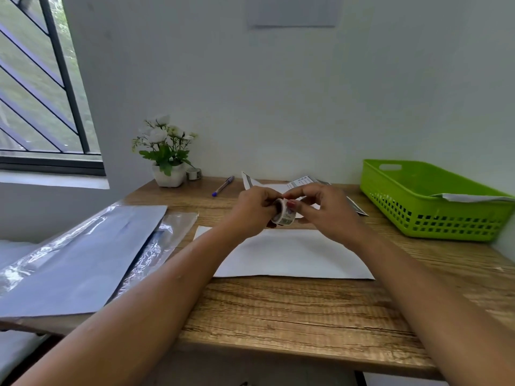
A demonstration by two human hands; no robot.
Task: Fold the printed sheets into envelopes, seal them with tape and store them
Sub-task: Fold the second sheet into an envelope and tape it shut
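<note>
A small roll of patterned tape (284,215) is held up above the wooden table (278,310). My left hand (253,211) grips the roll from the left. My right hand (323,210) pinches at the roll's top edge with thumb and forefinger. Beneath both hands lies a folded white sheet (295,254), blank side up. Behind my hands a printed sheet (278,185) lies partly folded, mostly hidden. A green plastic basket (434,199) at the right holds a folded paper (473,196).
A stack of plastic-wrapped sheets (83,254) covers the table's left side. A white pot of flowers (168,154), a second tape roll (193,173) and a blue pen (223,185) stand at the back. The wall is close behind; a window lies to the left.
</note>
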